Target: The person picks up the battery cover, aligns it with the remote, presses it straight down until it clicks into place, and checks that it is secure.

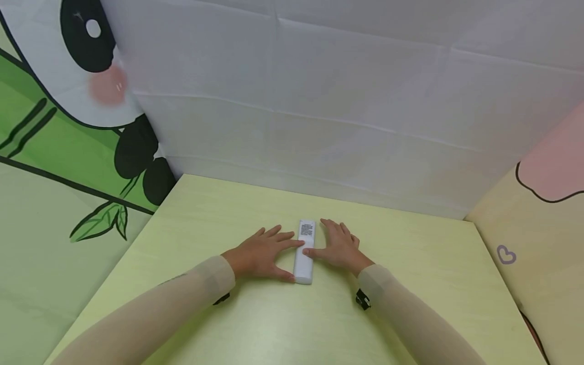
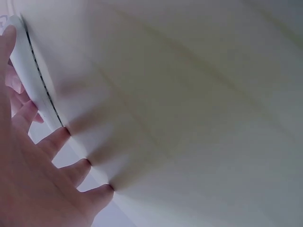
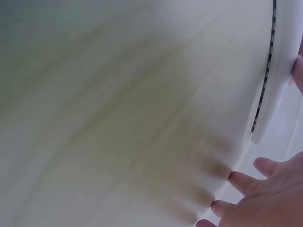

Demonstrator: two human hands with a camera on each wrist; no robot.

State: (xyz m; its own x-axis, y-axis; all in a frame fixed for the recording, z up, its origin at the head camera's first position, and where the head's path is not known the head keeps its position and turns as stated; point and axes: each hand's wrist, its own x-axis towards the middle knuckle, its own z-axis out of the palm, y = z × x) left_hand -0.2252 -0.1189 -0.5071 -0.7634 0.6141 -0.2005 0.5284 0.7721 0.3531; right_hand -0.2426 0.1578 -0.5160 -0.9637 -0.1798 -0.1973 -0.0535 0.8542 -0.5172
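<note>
A slim white remote control (image 1: pixel 303 266) lies on the pale yellow table, a printed label on its upward side. In both wrist views a dark row shows along the underside of the remote (image 2: pixel 29 71). My left hand (image 1: pixel 261 256) is spread at its left side, the index fingertip on top and the thumb at the near left edge. From the right, my right hand (image 1: pixel 339 249) rests its thumb on the remote's right edge. Its other fingers reach forward, fingertips on the table, apart from the remote (image 3: pixel 280 71).
The table (image 1: pixel 219 213) meets a white cloth wall (image 1: pixel 319 126) at the back. A printed cartoon panel (image 1: pixel 55 167) stands on the left and another panel (image 1: pixel 515 228) on the right. A dark cable (image 1: pixel 536 332) runs beside the right edge.
</note>
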